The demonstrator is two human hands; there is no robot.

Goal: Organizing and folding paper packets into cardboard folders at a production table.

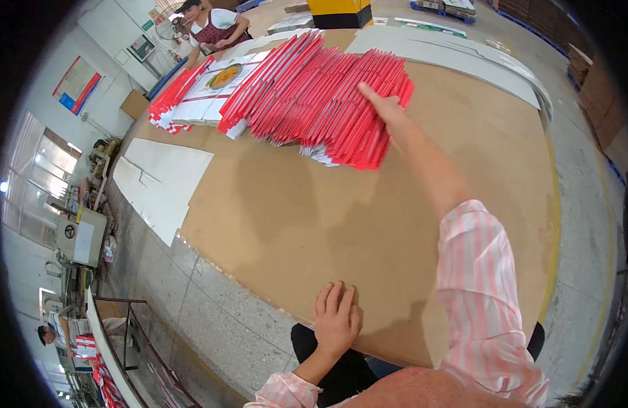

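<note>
A long, leaning row of red-and-white flat folded cartons (314, 95) lies fanned out across the far part of the brown-topped table (293, 231). At the row's right end is my right hand (388, 110), arm stretched forward. One digit extends over the carton edges while the others bend down against them, their tips partly hidden. My left hand (337, 318) rests on the near edge of the table, palm down, fingers laid out, holding nothing. To the left of the row, a white carton with a food picture (222, 81) lies face up on a pile.
White cardboard sheets lie at the table's left corner (161, 180) and along its far right edge (456, 58). Across the table stands a person in a dark red apron (218, 28). Another person (55, 333) works at lower left. Behind is a yellow-and-black box (340, 13).
</note>
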